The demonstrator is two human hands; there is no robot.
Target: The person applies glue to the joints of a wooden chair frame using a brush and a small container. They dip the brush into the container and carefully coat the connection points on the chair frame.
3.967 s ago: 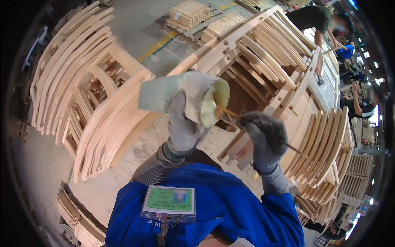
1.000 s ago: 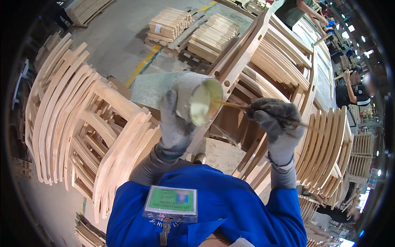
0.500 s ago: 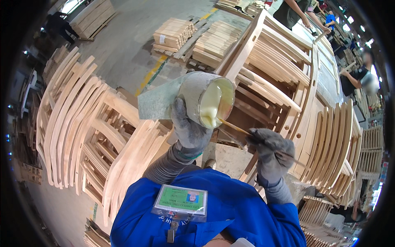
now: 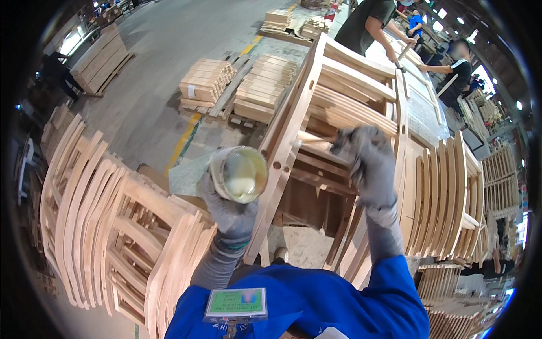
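My left hand (image 4: 228, 212), in a grey glove, grips a round container (image 4: 240, 174) with pale yellowish glue inside, tilted so its mouth faces me. My right hand (image 4: 367, 164), also gloved and blurred by motion, is closed on a thin wooden stick (image 4: 313, 139) whose tip reaches the side rail of a pale wooden chair frame (image 4: 299, 118) standing in front of me. The rail has small round holes. My blue sleeves show at the bottom edge.
Curved wooden chair parts (image 4: 101, 209) stand in a row at my left, more (image 4: 446, 198) at my right. Pallets of stacked boards (image 4: 206, 82) lie on the concrete floor ahead. Two people (image 4: 372, 22) work at a bench at the upper right.
My right hand has lifted the stick out of the container and moved up and right to the chair frame. The container has tipped lower in my left hand.
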